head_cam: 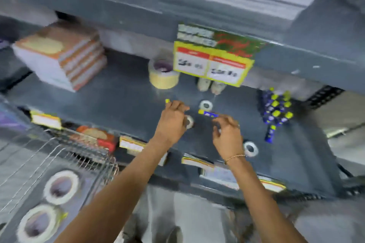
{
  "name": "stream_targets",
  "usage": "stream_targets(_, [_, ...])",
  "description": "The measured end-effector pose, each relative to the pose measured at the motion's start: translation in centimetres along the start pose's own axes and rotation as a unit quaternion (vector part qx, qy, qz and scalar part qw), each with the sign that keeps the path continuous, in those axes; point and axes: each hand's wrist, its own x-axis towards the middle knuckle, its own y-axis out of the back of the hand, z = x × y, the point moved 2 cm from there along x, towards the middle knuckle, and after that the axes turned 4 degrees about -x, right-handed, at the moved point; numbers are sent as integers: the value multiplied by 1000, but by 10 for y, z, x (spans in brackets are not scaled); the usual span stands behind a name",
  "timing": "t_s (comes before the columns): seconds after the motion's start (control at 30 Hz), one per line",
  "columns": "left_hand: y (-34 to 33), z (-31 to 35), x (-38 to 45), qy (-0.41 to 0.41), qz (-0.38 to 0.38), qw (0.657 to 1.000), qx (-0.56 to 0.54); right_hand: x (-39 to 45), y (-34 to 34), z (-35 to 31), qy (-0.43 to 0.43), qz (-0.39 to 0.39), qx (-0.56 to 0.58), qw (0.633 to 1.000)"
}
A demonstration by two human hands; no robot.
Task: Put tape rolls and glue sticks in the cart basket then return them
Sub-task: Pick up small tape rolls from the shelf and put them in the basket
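My left hand [173,119] reaches over the dark shelf [122,100], its fingers closed on a glue stick [167,101] whose yellow cap pokes out at the top; a small tape roll [190,122] sits right beside its fingers. My right hand [227,132] hovers just right of it with fingers curled, a blue and yellow glue stick [208,113] at its fingertips; whether it grips it is unclear. Two more small tape rolls [206,105] [250,149] lie on the shelf. A wide tan tape roll [164,74] stands further back. Two big tape rolls [61,186] [38,224] lie in the wire cart basket [83,156].
A pile of blue and yellow glue sticks [276,108] lies at the shelf's right. Stacked notebooks [61,55] sit at the left. A yellow price tag [213,65] hangs from the shelf above, with two white bottles [211,86] behind it. Price labels line the shelf's front edge.
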Motion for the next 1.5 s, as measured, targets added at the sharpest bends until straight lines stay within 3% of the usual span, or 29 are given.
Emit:
stream_targets(0.1, [-34,16,15,1,-100,990,98,1,7,56,-56,-42,-20,997])
stream_targets(0.23, [-52,17,17,74,-159,973,151,1,-7,75,-29,-114,-87,989])
stream_targets(0.47, [-53,6,19,83,-149,969,178,16,-34,54,37,-177,-189,965])
stream_targets(0.67, [-34,1,2,81,-84,989,89,18,-31,35,62,-140,-138,979])
stream_targets(0.8, [9,-17,-32,141,-17,990,23,13,-36,-26,120,-142,22,982])
stream_targets(0.93, [57,-64,-96,254,45,966,-8,-7,-60,-109,211,-187,119,952])
stream_targets(1.1, [97,-165,-219,458,165,872,-53,-64,-114,-230,328,-312,120,883])
stream_targets(1.27, [72,-252,-306,573,127,808,-62,-119,-196,-320,393,-415,74,817])
stream_targets(1.37, [40,-298,-328,579,68,808,-83,-144,-269,-353,383,-497,-23,778])
stream_targets(1.5, [-12,-341,-335,566,5,817,-112,-152,-355,-357,379,-484,-168,771])
